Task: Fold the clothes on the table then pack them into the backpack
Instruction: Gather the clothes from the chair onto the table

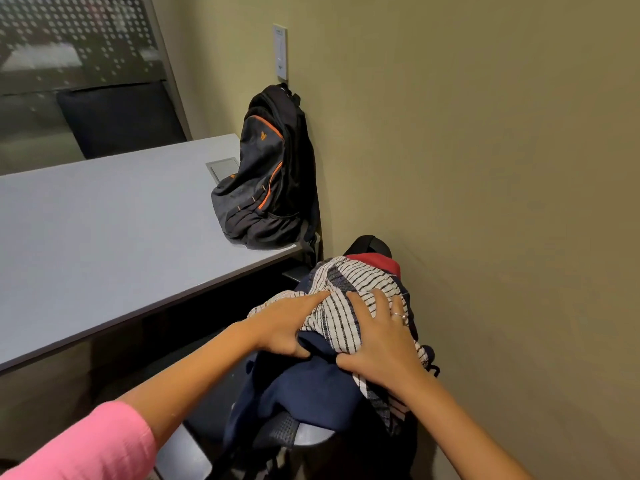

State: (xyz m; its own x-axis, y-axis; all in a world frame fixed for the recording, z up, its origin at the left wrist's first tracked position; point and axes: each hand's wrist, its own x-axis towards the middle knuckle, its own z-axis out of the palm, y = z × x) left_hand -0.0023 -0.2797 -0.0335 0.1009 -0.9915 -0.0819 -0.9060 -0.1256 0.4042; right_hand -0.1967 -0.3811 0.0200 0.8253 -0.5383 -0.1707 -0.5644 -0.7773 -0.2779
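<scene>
A heap of clothes lies on a chair by the wall: a white garment with dark stripes on top, a navy garment under it and a red one at the back. My left hand grips the pile from the left, thumb tucked under the navy cloth. On the right side my right hand grips the striped garment, fingers spread over it. A black backpack with orange trim stands upright on the table's far right corner, leaning on the wall, apparently zipped.
The grey table stretches to the left, with a flush cover plate beside the backpack. A dark chair stands behind the table. The chair under the clothes is squeezed between table edge and beige wall.
</scene>
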